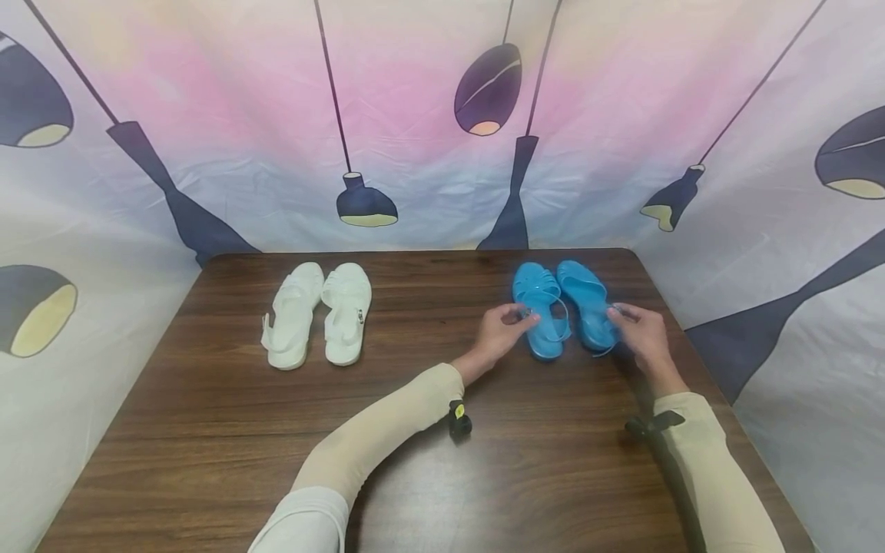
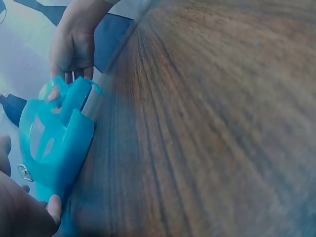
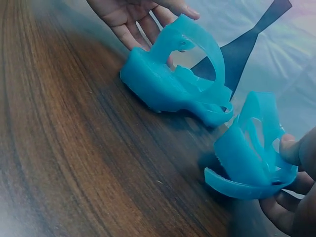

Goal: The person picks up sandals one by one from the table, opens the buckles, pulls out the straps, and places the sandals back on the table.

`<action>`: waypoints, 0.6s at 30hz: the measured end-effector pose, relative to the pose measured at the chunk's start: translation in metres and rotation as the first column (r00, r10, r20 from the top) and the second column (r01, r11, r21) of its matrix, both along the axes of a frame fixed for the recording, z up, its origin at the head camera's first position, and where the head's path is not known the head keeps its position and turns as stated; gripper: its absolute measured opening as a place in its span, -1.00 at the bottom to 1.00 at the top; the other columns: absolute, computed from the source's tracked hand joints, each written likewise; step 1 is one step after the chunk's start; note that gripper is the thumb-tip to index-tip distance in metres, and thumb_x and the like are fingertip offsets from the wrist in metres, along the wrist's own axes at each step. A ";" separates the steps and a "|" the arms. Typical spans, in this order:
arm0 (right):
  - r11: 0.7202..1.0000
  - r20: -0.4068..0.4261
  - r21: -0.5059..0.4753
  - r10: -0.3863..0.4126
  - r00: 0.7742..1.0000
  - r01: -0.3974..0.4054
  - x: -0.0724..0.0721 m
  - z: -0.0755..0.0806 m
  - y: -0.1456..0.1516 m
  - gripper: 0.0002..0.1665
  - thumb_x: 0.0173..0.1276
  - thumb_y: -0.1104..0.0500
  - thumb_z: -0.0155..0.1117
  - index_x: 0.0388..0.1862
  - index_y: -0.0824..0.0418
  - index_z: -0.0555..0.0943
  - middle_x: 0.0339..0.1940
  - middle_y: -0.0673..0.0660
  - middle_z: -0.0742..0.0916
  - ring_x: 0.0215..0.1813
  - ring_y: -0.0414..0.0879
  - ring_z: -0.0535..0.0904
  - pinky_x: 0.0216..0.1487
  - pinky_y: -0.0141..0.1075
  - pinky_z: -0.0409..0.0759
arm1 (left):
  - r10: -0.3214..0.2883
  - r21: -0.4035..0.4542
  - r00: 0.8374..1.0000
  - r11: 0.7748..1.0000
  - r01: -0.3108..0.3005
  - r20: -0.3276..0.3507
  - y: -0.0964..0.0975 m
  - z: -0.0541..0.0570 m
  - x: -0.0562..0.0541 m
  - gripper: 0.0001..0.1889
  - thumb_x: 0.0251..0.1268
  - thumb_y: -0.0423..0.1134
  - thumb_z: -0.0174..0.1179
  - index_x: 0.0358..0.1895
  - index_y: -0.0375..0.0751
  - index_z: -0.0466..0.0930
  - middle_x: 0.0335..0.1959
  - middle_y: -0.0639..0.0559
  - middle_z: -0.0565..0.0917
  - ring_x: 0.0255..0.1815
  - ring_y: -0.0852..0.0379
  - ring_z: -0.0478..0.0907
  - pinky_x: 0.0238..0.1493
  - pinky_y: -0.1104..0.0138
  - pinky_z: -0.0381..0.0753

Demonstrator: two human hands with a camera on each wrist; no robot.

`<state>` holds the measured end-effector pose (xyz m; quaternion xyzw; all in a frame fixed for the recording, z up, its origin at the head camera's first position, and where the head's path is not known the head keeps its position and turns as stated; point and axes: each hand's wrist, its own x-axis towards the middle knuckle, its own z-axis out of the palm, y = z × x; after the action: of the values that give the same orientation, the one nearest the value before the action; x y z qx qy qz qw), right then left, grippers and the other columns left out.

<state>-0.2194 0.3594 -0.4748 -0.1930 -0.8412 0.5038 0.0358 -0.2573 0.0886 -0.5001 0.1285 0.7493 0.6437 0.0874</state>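
Right hand (image 1: 643,332) pinches the outer side of the right blue sandal (image 1: 589,306); left hand (image 1: 499,334) has thumb and fingers at the left blue sandal (image 1: 545,326), can't tell if they're actually pinching. Both shoes sit between the hands. Probably light, bendy, kinda slick plastic, so the sole's side beats tugging that skinny strap by its buckle (image 2: 24,173).

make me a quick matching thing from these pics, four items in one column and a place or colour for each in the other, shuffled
1. left hand
2. white sandals
3. right hand
4. tabletop

A. brown with a wood grain
B. at the right blue sandal
C. side by side on the table's left half
D. at the left blue sandal

Pairs: 1-D, 2-C, 3-B, 4-A
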 end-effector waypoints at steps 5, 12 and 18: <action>0.999 -0.017 -0.026 -0.045 0.999 0.044 0.001 0.003 0.002 -0.29 0.59 -0.10 0.13 0.49 0.35 0.38 0.45 0.42 0.48 0.48 0.29 0.40 0.44 0.14 0.36 | -0.006 -0.014 0.996 1.000 0.005 -0.091 -0.002 0.008 -0.002 -0.44 0.41 0.01 0.32 0.32 -0.25 0.55 0.31 -0.07 0.60 0.34 -0.07 0.53 0.28 0.14 0.59; 0.994 0.003 -0.086 -0.073 0.997 0.073 0.003 0.012 0.005 -0.22 0.58 -0.17 0.11 0.53 0.32 0.34 0.50 0.39 0.43 0.49 0.28 0.37 0.43 0.12 0.38 | -0.052 -0.051 0.964 0.998 0.040 -0.259 0.003 0.034 -0.004 -0.49 0.42 0.04 0.31 0.31 -0.13 0.59 0.26 -0.06 0.64 0.17 -0.12 0.62 0.09 0.15 0.68; 0.989 -0.007 -0.130 -0.078 0.997 0.076 0.007 0.023 0.004 -0.19 0.57 -0.20 0.09 0.55 0.30 0.31 0.50 0.36 0.43 0.45 0.20 0.39 0.45 0.08 0.39 | -0.128 -0.081 0.958 0.990 0.111 -0.257 0.010 0.057 -0.003 -0.47 0.39 0.10 0.31 0.33 -0.02 0.58 0.32 0.09 0.60 0.30 -0.09 0.57 0.22 0.19 0.62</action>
<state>-0.2127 0.3629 -0.4513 -0.2244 -0.7985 0.5566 0.0477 -0.2601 0.0982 -0.4434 0.2543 0.7660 0.5895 0.0309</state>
